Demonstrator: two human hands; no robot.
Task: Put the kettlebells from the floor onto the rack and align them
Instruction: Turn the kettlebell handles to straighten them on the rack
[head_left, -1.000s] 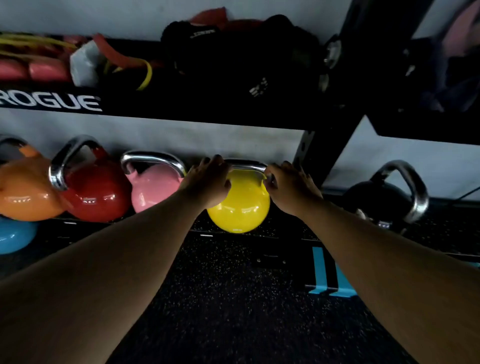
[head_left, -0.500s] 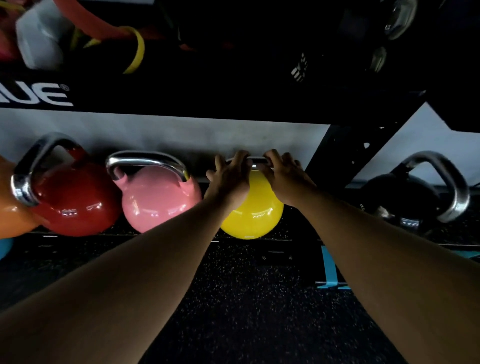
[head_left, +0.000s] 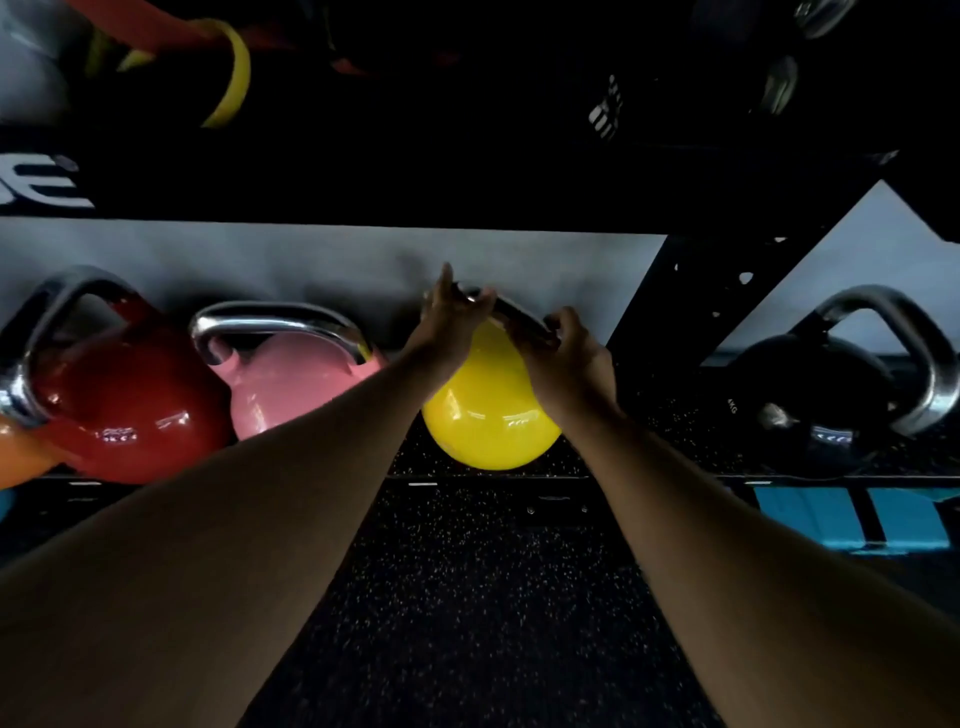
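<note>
Two forearms: both reach forward from the bottom corners of the head view, bare, meeting at the yellow kettlebell.
Floor (head_left: 467, 597): dark speckled rubber, nearest the camera; a blue block (head_left: 852, 519) with a black stripe lies on it at the right.
Rack (head_left: 701, 322): black steel; its low front rail crosses behind the forearms, a slanted post rises just right of the right hand, and a dark upper shelf with white lettering spans the top.
Yellow kettlebell (head_left: 488, 415): sits on the low shelf, centre, its chrome handle tilted down toward the right.
Left hand (head_left: 447, 322): rests over the handle's upper left end, fingers extended and loose; whether it grips cannot be told.
Right hand (head_left: 569, 353): curled onto the handle's lower right end, fingers closed around the bar.
Pink kettlebell (head_left: 291, 384): just left of the yellow one, partly covered by the left forearm.
Red kettlebell (head_left: 130, 410): touching the pink one on its left, handle leaning left.
Orange kettlebell (head_left: 15, 447): only a sliver at the left edge.
Black kettlebell (head_left: 810, 395): right of the slanted post, well apart from the yellow one, handle tipped right.
Upper shelf contents: a yellow band (head_left: 228, 78) and dark, unclear items.
</note>
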